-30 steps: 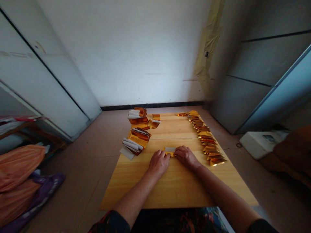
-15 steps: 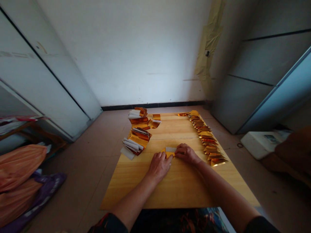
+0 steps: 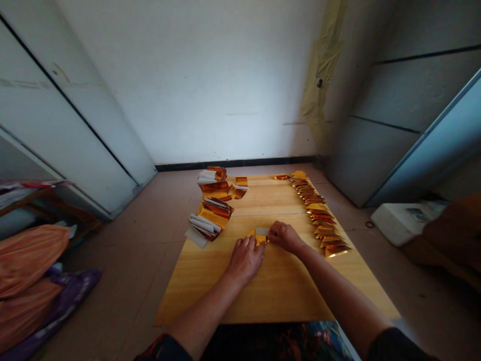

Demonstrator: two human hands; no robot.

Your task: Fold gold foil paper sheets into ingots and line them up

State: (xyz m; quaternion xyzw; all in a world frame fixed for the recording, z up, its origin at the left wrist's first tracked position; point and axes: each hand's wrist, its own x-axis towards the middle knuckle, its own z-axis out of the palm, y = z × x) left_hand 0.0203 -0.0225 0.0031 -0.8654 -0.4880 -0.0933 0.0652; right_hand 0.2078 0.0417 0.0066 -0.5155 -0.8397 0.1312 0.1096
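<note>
Wooden worktop: gold-foil paper strip is pinched between left hand and right hand.
Its long axis is laid crosswise, both ends gripped by fingertips.

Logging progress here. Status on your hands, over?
Left hand and right hand both on gold foil piece. Folded foil row off to right, apart.

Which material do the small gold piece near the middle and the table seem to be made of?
The small gold piece looks like thin metallic foil paper: glossy, with bright reflections and crisp folds. The table seems to be pale wood, with visible grain and a slight sheen; any varnish is hard to confirm.
</note>
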